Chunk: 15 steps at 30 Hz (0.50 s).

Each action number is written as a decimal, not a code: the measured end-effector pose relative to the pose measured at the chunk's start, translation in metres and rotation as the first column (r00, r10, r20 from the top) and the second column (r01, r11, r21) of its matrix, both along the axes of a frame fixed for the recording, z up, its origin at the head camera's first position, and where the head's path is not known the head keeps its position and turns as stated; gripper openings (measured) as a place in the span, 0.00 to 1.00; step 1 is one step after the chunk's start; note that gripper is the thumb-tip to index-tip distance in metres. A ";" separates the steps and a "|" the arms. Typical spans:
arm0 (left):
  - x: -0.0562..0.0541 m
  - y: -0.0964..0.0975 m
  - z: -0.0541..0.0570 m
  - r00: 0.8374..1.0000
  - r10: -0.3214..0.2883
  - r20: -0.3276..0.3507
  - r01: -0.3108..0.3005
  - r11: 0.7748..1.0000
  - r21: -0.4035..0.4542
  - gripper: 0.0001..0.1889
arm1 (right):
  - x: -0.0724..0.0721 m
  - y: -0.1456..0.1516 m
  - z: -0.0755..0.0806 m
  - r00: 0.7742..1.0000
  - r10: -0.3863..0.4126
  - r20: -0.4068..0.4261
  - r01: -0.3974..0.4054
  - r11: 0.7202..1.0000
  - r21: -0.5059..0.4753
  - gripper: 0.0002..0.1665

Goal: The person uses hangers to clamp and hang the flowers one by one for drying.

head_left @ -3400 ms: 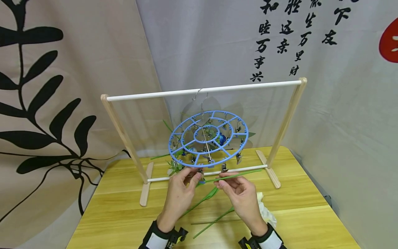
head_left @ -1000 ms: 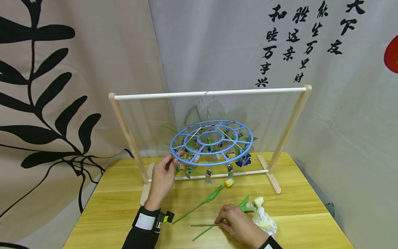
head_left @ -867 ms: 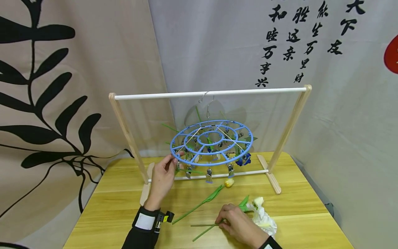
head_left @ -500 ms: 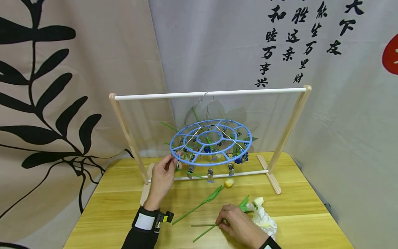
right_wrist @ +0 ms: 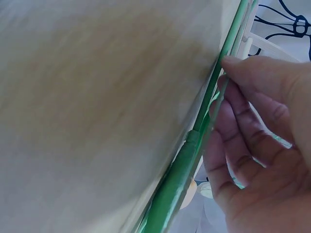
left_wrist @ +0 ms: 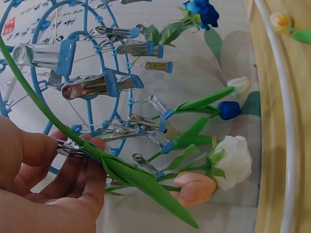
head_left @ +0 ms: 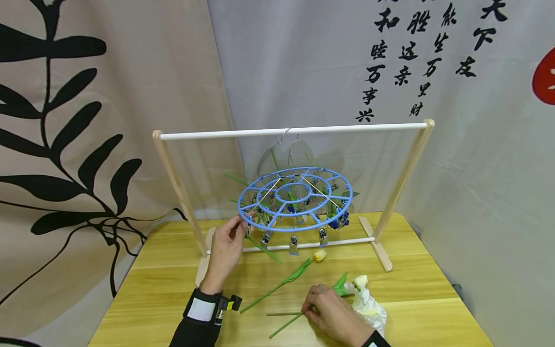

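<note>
A round blue clip hanger (head_left: 295, 230) hangs from a white rail, with several metal clips around its rings. At its left rim my left hand (head_left: 227, 246) pinches a metal clip (left_wrist: 73, 149), seen in the left wrist view with a leafy green stem (left_wrist: 146, 187) at its jaws. My right hand (head_left: 331, 313) is low over the table, thumb and fingertips on a green flower stem (head_left: 286, 326). That stem crosses another thin stem (head_left: 282, 314). A yellow tulip (head_left: 319, 255) lies between hanger and right hand.
Clipped flowers include a blue rose (left_wrist: 201, 13), a white rose (left_wrist: 232, 162) and a peach tulip (left_wrist: 194, 188). A white tulip (head_left: 360, 281) and a crumpled white bloom (head_left: 370, 308) lie beside my right hand. Wooden posts (head_left: 401, 188) support the rail (head_left: 347, 129).
Since 3.4 s ago, my left hand has moved left along the rim and my right hand has dropped to the table. The hanger has turned. Lately the stem by my left hand has swung downward.
</note>
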<state>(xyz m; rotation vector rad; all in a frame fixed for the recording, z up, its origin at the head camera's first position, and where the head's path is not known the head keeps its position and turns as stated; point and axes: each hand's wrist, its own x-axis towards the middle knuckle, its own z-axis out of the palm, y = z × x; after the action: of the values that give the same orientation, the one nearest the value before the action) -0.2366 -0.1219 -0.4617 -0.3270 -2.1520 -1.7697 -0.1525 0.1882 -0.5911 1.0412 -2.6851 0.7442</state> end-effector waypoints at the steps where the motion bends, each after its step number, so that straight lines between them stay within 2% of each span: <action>1: 0.000 0.000 0.000 1.000 0.004 0.003 -0.004 1.000 0.000 0.15 | 0.000 0.000 0.000 1.000 -0.004 -0.002 0.004 1.000 0.003 0.11; 6: 0.001 -0.001 0.000 1.000 0.025 0.008 -0.025 1.000 -0.006 0.15 | 0.001 -0.001 0.001 0.999 -0.025 -0.024 0.025 1.000 0.018 0.10; 11: 0.003 -0.004 0.001 0.998 0.057 0.006 -0.056 0.998 -0.031 0.15 | 0.002 -0.001 0.003 0.996 -0.028 -0.084 0.029 0.999 0.019 0.10; 15: 0.004 -0.006 0.002 0.997 0.077 0.022 -0.077 0.996 -0.038 0.15 | 0.003 -0.001 0.005 0.997 -0.029 -0.076 0.030 1.000 0.010 0.11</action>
<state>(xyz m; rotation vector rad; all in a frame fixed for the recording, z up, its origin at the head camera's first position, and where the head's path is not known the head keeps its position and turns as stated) -0.2328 -0.1279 -0.4600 -0.2299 -2.1860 -1.7015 -0.1498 0.1876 -0.5858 1.0091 -2.6373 0.6714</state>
